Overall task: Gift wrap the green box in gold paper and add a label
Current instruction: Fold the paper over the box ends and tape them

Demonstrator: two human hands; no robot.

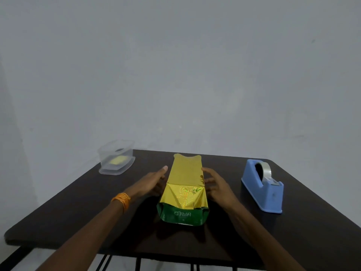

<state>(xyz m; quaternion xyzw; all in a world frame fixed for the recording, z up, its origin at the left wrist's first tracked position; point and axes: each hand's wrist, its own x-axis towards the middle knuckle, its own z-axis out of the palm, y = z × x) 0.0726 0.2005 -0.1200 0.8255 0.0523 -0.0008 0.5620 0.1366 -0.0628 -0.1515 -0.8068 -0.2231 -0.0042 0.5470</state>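
The green box (182,215) lies mid-counter (78,212), its length covered in gold paper (185,171). The near end is only half folded, with green still showing. The left hand (154,182) and right hand (216,184) flank it, each grip open. I'd say taping and the label remain.

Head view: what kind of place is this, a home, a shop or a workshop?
Probably a plain room used as a small wrapping station: a dark table against a bare grey wall, holding a blue tape dispenser and a half-wrapped box.
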